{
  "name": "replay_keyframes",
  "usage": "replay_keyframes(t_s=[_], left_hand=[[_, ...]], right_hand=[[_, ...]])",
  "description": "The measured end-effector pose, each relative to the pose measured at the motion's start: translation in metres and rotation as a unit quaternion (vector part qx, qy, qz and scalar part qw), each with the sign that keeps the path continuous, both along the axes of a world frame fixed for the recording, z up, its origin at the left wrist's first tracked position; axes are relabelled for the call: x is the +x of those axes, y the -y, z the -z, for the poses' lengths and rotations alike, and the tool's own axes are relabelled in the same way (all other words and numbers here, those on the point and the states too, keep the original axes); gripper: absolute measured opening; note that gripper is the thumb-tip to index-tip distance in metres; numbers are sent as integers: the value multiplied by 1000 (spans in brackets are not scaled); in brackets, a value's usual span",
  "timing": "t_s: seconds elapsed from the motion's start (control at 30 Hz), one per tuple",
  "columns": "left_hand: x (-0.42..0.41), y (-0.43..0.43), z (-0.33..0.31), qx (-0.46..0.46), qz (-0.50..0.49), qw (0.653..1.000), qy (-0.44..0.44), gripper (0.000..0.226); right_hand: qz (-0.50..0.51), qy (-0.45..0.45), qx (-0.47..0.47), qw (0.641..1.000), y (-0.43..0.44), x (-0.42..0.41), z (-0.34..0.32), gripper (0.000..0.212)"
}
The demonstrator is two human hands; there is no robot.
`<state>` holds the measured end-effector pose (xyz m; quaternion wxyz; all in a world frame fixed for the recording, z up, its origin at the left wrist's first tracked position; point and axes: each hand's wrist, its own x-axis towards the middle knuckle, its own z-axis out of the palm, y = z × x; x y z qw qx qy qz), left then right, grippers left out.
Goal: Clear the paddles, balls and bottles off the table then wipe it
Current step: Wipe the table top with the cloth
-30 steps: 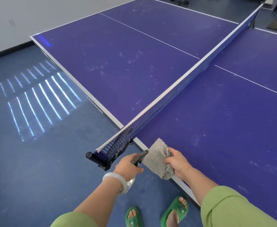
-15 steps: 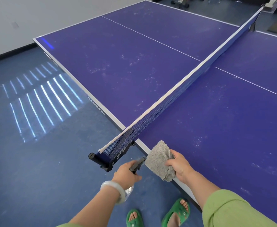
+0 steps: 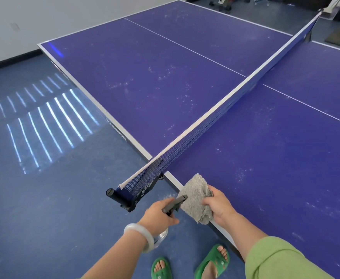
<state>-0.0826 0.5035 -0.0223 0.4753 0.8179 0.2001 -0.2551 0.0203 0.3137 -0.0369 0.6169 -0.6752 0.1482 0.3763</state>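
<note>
Your purple table (image 3: 165, 87), flecked with white specks (image 3: 165, 71) and split by a net (image 3: 205, 125), stands on a blue floor (image 3: 44, 198) striped with light, beneath a pale wall (image 3: 44, 13). Your left hand (image 3: 158, 215) grips a spray bottle (image 3: 174, 204) just off the near edge; what its clear body contains cannot be told. Your right hand (image 3: 218, 206) clutches a grey cloth (image 3: 195, 196) at that edge.

Blue net (image 3: 185, 152) stood taut, black clamp (image 3: 122, 198) at its near end, striped light (image 3: 44, 125) lay on blue floor (image 3: 54, 208), green sandals (image 3: 215, 258), grey wall (image 3: 44, 13) behind.
</note>
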Motion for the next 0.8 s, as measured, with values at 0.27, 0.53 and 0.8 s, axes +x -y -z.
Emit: replay_keyframes(t_s=[0.27,0.53,0.8], left_hand=[[4,-8,-3,25,-43,999,13,26],[14,-9,-15,-77,-146,983,82,25],[16,-15,-20,-92,-215,965,115,31]], right_hand=[[-3,-5,-10,1000,-1,2,-4,44],[18,-5,-29,999,-8,36,-33,50],[-172,283,-191,924,-26,72,-74,38]])
